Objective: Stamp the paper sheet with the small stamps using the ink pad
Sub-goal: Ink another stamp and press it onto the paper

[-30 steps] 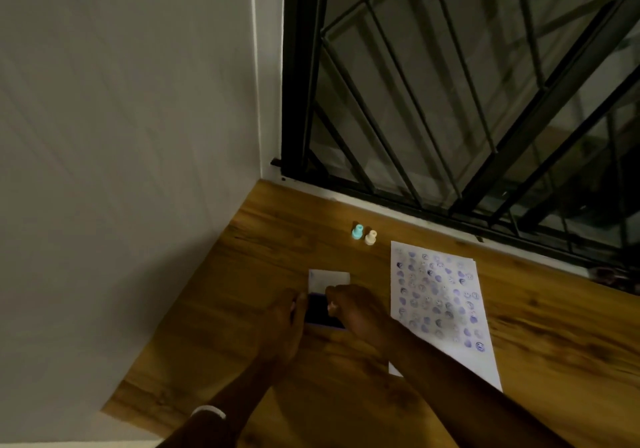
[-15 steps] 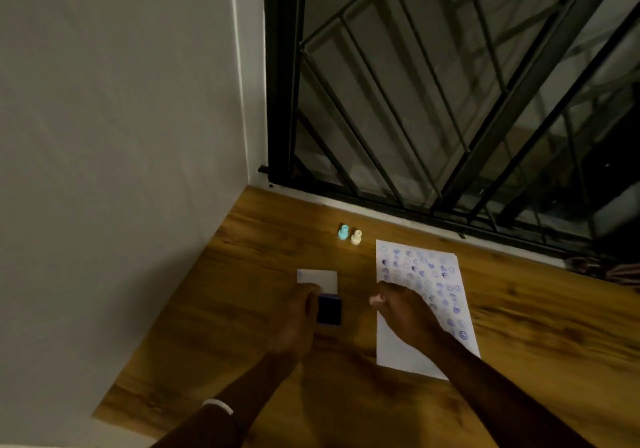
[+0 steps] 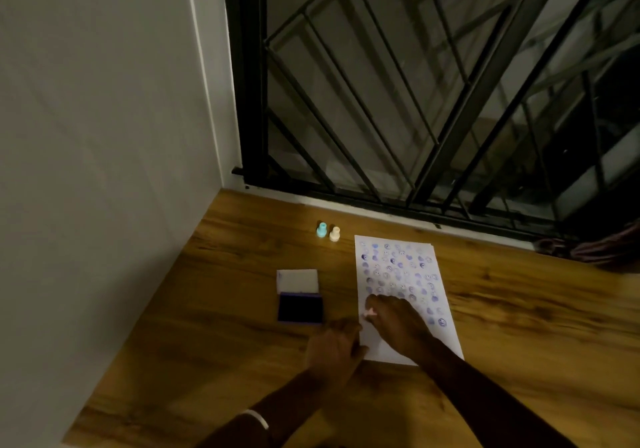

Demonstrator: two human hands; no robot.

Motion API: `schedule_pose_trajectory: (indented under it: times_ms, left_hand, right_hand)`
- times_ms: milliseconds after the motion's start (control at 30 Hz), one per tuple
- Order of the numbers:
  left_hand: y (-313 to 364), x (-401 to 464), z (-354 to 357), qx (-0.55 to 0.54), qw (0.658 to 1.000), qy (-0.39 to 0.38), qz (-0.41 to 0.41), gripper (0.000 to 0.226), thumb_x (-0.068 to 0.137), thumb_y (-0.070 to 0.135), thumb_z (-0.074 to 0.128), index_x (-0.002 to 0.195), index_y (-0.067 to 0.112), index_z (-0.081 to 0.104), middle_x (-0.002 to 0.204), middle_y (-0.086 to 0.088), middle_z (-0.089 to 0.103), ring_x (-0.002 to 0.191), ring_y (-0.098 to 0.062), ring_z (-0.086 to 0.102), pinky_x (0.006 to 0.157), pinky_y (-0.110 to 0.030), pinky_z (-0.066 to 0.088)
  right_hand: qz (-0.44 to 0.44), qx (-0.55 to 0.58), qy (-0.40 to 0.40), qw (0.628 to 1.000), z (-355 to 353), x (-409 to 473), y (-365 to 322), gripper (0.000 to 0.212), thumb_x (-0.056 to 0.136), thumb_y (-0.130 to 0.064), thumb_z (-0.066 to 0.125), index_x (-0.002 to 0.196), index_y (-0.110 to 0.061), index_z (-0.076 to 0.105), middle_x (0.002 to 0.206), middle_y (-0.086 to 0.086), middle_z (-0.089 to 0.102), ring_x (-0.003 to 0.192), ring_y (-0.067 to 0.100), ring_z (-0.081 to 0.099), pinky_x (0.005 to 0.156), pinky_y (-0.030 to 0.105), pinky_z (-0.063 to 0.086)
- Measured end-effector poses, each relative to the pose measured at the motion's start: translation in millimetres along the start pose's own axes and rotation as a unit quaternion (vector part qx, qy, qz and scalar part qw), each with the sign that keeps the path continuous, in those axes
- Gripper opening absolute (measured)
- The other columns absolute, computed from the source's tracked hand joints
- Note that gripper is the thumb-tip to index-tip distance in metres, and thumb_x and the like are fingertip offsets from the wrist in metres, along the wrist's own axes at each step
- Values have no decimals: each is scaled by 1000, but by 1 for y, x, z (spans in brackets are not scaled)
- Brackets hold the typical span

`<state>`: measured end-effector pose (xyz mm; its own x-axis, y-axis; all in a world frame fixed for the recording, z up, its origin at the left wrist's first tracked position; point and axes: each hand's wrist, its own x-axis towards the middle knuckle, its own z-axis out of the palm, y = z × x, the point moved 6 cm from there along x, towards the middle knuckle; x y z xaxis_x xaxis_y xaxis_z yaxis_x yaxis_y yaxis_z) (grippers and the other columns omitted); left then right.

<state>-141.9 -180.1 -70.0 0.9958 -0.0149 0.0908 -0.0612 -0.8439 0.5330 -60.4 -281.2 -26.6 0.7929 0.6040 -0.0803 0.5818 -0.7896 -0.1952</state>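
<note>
Leftmost, your ink pad (image 3: 300, 307) lies open on the wooden table (image 3: 214, 326), its dark blue face up and its white lid (image 3: 298, 280) folded back on the far side, touching it; beyond and a little to the right, a teal stamp (image 3: 321, 230) and a cream stamp (image 3: 334, 233) stand upright side by side, close together, near the window frame (image 3: 381, 205). Next comes your left hand (image 3: 334, 349), resting on the table just right of the pad, apart from it; its fingers are loosely curled and their tips press on the near left edge of the paper sheet (image 3: 401, 295); nothing shows in its grasp, and a pale band (image 3: 258, 418) circles that wrist. Right of it, your right hand (image 3: 398, 321) lies over the lower part of the sheet, fingers pinched narrow on a small pink stamp (image 3: 369, 313) near the sheet's left margin; whether the stamp's face touches the paper you cannot tell. Across the sheet run rows of blue and purple stamp marks (image 3: 394, 267), filling the upper part; the bare white strip lies at the near end, partly under your right forearm.
</note>
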Motion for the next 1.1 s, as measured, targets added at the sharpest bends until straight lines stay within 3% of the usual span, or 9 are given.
schedule_pose_trajectory:
  times_ms: [233,567,867,1100]
  left_hand:
    - [-3,1,5,19,999,-30,14,42,92,47,48,130,28,47,133,4,56,113,-16,58,94,-30,51]
    - [-4,2,9,31,998,-51,28,39,94,49,42,126,28,49,130,2,56,112,-17,57,91,-32,53]
    - [-1,1,6,45,997,-49,27,38,95,48,38,125,28,49,129,3,56,114,-18,55,94,-33,49]
    - [1,0,7,59,996,-56,26,40,94,47,39,126,27,52,134,5,55,116,-16,55,96,-32,48]
  right_hand:
    - [-24,-37,-9,999,4,4,0,12,92,-21,58,103,-16,59,100,4,70,88,17,65,77,33,54]
    - [-11,-10,-23,1000,7,8,3,16,92,-22,60,105,-15,58,103,6,69,93,18,65,78,32,53]
    - [70,46,-17,996,12,12,8,16,93,-26,59,102,-13,57,98,6,69,90,18,66,71,27,49]
    - [77,37,-16,996,12,10,6,30,91,-27,62,116,-13,54,107,6,69,98,20,66,79,31,55]
